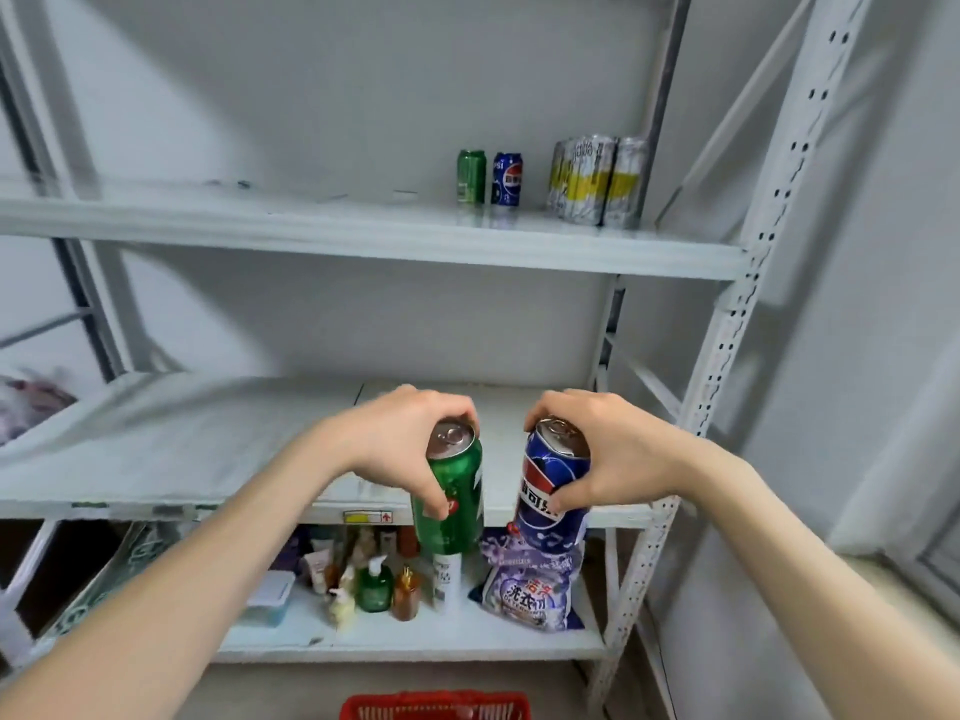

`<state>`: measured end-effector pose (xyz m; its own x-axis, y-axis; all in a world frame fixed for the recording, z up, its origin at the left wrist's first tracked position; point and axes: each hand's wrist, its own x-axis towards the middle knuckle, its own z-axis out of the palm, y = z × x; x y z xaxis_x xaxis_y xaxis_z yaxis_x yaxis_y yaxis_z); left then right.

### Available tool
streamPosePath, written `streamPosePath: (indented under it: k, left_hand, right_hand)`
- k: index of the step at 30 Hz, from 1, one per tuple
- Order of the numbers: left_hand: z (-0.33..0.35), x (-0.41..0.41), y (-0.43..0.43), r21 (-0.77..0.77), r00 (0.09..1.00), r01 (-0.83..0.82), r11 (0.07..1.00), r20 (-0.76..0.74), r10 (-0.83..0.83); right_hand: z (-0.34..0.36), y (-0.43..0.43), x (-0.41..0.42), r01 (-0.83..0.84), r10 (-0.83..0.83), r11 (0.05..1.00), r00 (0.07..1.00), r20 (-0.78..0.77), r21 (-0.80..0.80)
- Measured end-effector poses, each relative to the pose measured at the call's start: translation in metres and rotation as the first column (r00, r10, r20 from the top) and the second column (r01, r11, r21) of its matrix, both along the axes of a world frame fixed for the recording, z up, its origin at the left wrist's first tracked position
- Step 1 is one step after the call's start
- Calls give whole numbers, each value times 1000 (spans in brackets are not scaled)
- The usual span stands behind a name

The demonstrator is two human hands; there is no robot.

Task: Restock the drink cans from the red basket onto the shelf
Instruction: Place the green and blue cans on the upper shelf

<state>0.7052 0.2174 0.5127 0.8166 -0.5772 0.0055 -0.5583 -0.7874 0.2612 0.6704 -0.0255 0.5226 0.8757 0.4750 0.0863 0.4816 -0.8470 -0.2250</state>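
Far left: a crumpled, blurred bag with purplish print [28, 402] is seen at the left end of the middle shelf.
Shelving: a white-painted metal rack with flat boards and perforated uprights [737, 324] is shown across the view.
Left hand: the left hand [400, 439] is closed from above round the rim of a glossy green cylindrical aluminium can [451, 498]; the can is held tilted, off the board, before the middle shelf's front edge.
Right hand: the right hand [605, 449] is wrapped round the top and side of a shiny blue cylindrical can with a red-white-blue emblem [551, 491], likewise tilted and held in the air just right of the green one.
Upper shelf: a small green can [471, 177] and a small blue can [507, 179] are stood upright side by side; to their right a film-wrapped pack of silver-and-yellow cans [597, 181] is placed.
Bottom shelf: small plastic bottles [374, 584] and a soft purple detergent bag [530, 584] are kept.
Floor: a red plastic slotted basket [436, 708] is seen at the bottom edge.
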Motion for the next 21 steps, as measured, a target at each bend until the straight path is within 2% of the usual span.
streamPosePath:
  k: [7,15,21]
  left_hand:
    - [71,21,-30,7,1000,13,1000,4,-13]
    - [138,68,-44,-96,997,19,995,-73,-26]
    - [195,118,-48,-32,998,-3,999,-65,1]
  right_hand:
    - [64,-31,30,-99,99,995,995,18,23]
    - [126,-45,82,-158,155,985,987,48,70]
    - [174,-50,132,-143,138,980,990,41,135]
